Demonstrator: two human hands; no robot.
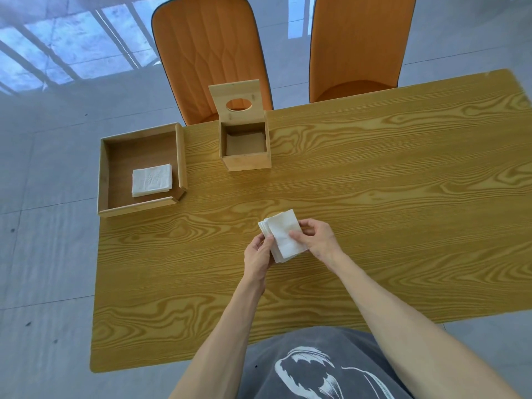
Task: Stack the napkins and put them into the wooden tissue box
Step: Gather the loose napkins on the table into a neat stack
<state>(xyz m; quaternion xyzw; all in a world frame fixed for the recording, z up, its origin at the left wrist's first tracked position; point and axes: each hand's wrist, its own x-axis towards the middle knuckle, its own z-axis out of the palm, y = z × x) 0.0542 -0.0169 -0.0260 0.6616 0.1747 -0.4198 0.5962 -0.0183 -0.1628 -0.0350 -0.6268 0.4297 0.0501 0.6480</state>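
A small stack of white napkins is held over the middle of the wooden table, its sheets slightly fanned. My left hand grips the stack's left edge from below. My right hand pinches its right side, thumb on top. The wooden tissue box stands at the table's far edge, well beyond the hands. Its hinged lid, with a round hole, is raised upright, and the inside looks bare. Another stack of white napkins lies in the wooden tray.
The shallow wooden tray sits at the table's far left corner, overhanging the left edge. Two orange chairs stand behind the table's far side. A grey tiled floor surrounds the table.
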